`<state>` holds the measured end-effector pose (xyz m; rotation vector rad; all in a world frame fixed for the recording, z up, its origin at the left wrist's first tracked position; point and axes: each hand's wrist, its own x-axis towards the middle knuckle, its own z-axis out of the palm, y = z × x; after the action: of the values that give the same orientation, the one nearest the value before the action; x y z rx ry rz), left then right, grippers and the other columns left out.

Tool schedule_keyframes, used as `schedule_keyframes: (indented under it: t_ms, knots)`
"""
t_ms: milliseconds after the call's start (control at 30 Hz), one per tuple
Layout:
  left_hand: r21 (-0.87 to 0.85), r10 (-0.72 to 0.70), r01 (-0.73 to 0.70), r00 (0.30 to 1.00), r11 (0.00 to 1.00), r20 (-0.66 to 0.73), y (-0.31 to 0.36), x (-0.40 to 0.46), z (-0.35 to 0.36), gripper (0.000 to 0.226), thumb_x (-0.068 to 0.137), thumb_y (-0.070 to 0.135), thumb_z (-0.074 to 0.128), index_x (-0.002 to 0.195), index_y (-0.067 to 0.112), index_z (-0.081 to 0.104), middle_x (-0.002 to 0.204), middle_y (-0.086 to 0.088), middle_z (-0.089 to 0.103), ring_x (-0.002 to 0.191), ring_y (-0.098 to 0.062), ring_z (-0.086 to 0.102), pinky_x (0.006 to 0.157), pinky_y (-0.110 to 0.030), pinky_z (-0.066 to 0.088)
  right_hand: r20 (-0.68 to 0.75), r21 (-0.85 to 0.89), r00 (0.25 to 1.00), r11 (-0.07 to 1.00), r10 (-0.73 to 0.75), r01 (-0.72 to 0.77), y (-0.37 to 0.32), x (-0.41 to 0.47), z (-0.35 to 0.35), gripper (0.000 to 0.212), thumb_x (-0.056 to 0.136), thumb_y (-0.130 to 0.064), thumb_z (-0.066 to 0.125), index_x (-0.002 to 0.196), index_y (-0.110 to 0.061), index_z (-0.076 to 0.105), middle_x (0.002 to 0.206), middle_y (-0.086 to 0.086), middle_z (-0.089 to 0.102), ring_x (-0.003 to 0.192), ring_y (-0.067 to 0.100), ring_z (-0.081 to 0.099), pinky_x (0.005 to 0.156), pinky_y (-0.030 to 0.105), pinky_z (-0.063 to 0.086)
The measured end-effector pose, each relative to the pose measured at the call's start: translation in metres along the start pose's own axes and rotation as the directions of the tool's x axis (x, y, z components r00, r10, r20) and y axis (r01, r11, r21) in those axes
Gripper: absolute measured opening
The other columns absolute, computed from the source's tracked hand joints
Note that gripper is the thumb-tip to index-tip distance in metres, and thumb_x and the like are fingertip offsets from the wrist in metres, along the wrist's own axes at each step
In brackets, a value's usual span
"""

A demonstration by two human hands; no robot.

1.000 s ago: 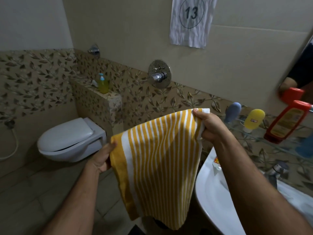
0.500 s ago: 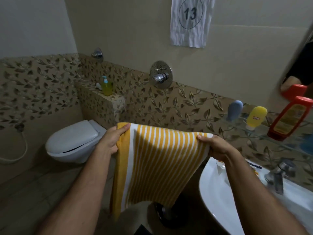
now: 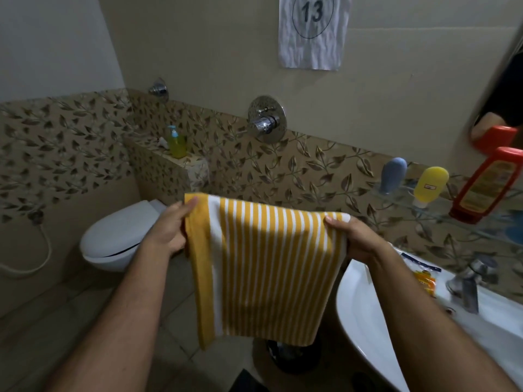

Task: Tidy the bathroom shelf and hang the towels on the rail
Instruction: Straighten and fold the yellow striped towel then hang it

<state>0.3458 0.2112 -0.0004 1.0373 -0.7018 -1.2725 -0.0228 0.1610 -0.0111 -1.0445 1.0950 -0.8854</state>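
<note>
Towel: the yellow and white striped towel is in the middle, held up flat by its top edge, with the rest hanging down over the floor.
Left hand: the left hand pinches the top corner at 9 o'clock from the towel's middle, thumb on the front of the cloth and fingers curled behind.
Right hand: the right hand pinches the other top corner at 3 o'clock the same way, thumb on top.
Step now: I think the person is spreading the towel out so it can be hung; it is not on any rail yet.
Rail: I cannot see a towel rail anywhere here.
Next move: I think both hands need to keep the top edge straight, turn to find the rail, and drape the towel over it evenly.
Sink: a white sink is just beside the towel at 4 o'clock, with a tap on it.
Shelf: a glass shelf at 2 o'clock holds a blue bottle, a yellow bottle and a red bottle.
Toilet: a white toilet sits at 9 o'clock, past the left hand.
Wall: a paper sign with 13 on it hangs at 12 o'clock.
</note>
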Motion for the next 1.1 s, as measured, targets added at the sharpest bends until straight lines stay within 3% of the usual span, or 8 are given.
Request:
schedule_keyframes:
  t_ms: [67,167,333,467,633,767,933,1100]
  knots:
    - [-0.087,0.046,-0.034,0.99,0.996,0.135,-0.002,-0.002,-0.015,0.071,0.06,0.057,0.078,0.117,0.015,0.067,0.116,-0.01,0.071,0.109,-0.025,0.066,0.081,-0.036,0.059,-0.034,0.094,0.999,0.995,-0.028,0.031,-0.013,0.002,0.01,0.024,0.092,-0.02,0.062,0.109,-0.003,0.068,0.098,0.017,0.075,0.085,0.027,0.073,0.07,0.037,0.06]
    - [-0.039,-0.113,0.12,0.982,0.992,0.15,-0.031,-0.007,-0.026,0.1,0.041,0.064,0.087,0.126,0.018,0.061,0.126,-0.011,0.066,0.112,-0.024,0.065,0.084,-0.042,0.058,-0.063,0.096,0.998,0.995,-0.003,0.009,-0.022,0.006,0.026,0.024,0.092,-0.021,0.063,0.107,-0.003,0.068,0.1,0.019,0.074,0.089,0.031,0.071,0.077,0.04,0.058]
    - [0.124,-0.091,0.108,0.986,0.986,-0.137,-0.048,-0.007,-0.027,0.029,0.089,0.022,0.065,0.112,0.004,0.065,0.119,-0.024,0.065,0.092,-0.026,0.069,0.075,-0.035,0.06,-0.1,0.002,0.989,0.994,0.107,-0.107,-0.014,0.012,0.03,0.031,0.088,-0.02,0.07,0.111,0.0,0.066,0.092,0.016,0.076,0.092,0.032,0.071,0.078,0.041,0.056]
    - [0.141,-0.06,0.077,0.991,0.987,-0.121,-0.029,-0.004,-0.024,0.026,0.091,0.021,0.062,0.111,0.004,0.065,0.108,-0.017,0.07,0.087,-0.023,0.07,0.069,-0.031,0.06,-0.009,0.025,0.995,0.995,0.098,-0.098,-0.033,0.01,0.017,0.025,0.089,-0.021,0.067,0.105,-0.003,0.066,0.086,0.013,0.076,0.084,0.028,0.07,0.072,0.039,0.055]
    - [0.092,-0.026,0.043,0.984,0.995,-0.179,-0.013,0.0,-0.008,0.03,0.091,0.024,0.064,0.113,0.003,0.065,0.105,-0.015,0.07,0.091,-0.025,0.068,0.079,-0.036,0.056,0.182,0.046,0.983,0.998,0.031,-0.04,-0.016,0.004,-0.001,0.071,0.05,-0.044,0.093,0.108,-0.009,0.073,0.109,0.013,0.074,0.095,0.026,0.072,0.073,0.04,0.059]
    - [0.179,-0.091,0.128,0.975,0.975,-0.205,-0.015,0.003,-0.009,0.035,0.089,0.024,0.068,0.116,0.003,0.063,0.107,-0.016,0.069,0.098,-0.029,0.066,0.082,-0.039,0.054,-0.004,-0.035,0.998,0.998,0.06,-0.061,0.012,0.009,0.011,0.04,0.088,-0.022,0.067,0.121,0.001,0.063,0.094,0.012,0.076,0.091,0.028,0.069,0.085,0.046,0.055]
    - [0.063,-0.037,0.041,0.997,0.997,-0.067,0.003,0.006,-0.024,0.038,0.085,0.025,0.064,0.117,0.006,0.061,0.106,-0.013,0.071,0.093,-0.019,0.07,0.074,-0.033,0.059,-0.02,0.028,1.0,1.0,0.007,-0.006,-0.001,0.011,0.022,0.023,0.097,-0.025,0.057,0.104,-0.006,0.068,0.092,0.012,0.076,0.082,0.022,0.073,0.077,0.038,0.055]
    - [0.29,-0.272,0.28,0.96,0.915,-0.068,-0.046,-0.001,-0.05,0.055,0.071,0.02,0.074,0.123,0.009,0.06,0.121,-0.015,0.066,0.11,-0.029,0.061,0.09,-0.045,0.051,-0.058,0.079,0.998,0.997,0.028,-0.023,-0.007,0.015,0.037,0.024,0.098,-0.025,0.056,0.098,-0.004,0.069,0.086,0.011,0.077,0.08,0.022,0.073,0.077,0.037,0.055]
